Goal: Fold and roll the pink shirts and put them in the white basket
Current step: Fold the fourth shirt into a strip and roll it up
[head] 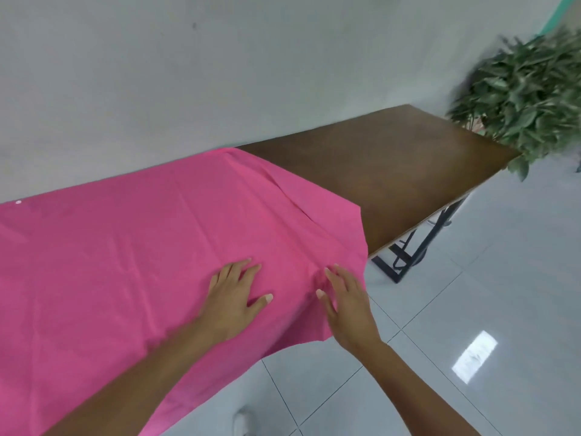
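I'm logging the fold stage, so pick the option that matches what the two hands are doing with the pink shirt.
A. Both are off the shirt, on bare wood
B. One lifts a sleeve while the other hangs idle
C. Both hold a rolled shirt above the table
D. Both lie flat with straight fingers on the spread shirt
D: the left hand and right hand rest open, fingers straight, on the pink shirt spread over the brown table.

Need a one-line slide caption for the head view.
Left hand flat on pink shirt spread over brown table; right hand open at its overhanging edge; plant beyond.
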A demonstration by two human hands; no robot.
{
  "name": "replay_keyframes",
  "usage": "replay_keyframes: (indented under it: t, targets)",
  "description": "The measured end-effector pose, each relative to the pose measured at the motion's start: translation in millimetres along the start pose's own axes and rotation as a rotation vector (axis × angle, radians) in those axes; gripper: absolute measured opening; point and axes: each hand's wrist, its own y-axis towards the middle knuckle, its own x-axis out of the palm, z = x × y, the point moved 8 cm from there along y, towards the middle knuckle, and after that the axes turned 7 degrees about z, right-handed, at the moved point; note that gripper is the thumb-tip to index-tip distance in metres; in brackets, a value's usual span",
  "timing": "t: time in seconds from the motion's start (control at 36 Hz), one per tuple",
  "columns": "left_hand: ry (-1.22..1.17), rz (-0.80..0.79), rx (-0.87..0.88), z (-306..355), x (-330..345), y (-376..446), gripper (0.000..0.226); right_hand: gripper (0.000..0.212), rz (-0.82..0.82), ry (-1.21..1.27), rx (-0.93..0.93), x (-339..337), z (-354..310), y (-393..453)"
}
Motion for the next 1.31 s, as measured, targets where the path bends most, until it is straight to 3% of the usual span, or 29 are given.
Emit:
replay_keyframes:
  t: [0.11, 0.31, 0.44, 0.53, 0.75, 0.97, 1.17, 1.31]
  targets:
    - [-0.012, -0.009, 0.032, 29.8, 11.5, 34.7, 0.096, 0.058, 0.051, -0.032, 0.061, -13.4, 28.6, 28.0]
    - [-0.053, -0.027, 0.088, 71.5, 41.0, 98.1, 0.097, 0.064, 0.016, -0.001, 0.074, -21.4, 50.2, 62.2]
    - [0.004, -0.048, 0.112, 88.0, 61.0, 133.3, 0.097, 0.054, 0.014, -0.005, 0.056, -21.3, 58.2, 72.3]
    - [0.024, -0.038, 0.121, 90.6, 67.0, 146.6, 0.091, 0.062, 0.018, -0.067, 0.041, -23.8, 67.6, 76.2]
    - [0.034, -0.015, 0.169, 90.6, 73.1, 151.0, 0.083, 0.074, -0.007, -0.181, 0.062, -22.9, 96.5, 101.7]
    - [0.066, -0.027, 0.179, 89.4, 77.3, 151.5, 0.085, 0.065, -0.034, -0.254, 0.107, -34.9, 139.4, 153.3]
    - [0.092, -0.05, 0.189, 89.4, 80.0, 151.2, 0.085, 0.074, -0.064, -0.319, 0.131, -48.9, 177.4, 208.1]
    - [0.098, -0.067, 0.184, 88.4, 82.2, 151.5, 0.086, 0.055, -0.065, -0.362, 0.143, -51.6, 197.3, 239.4]
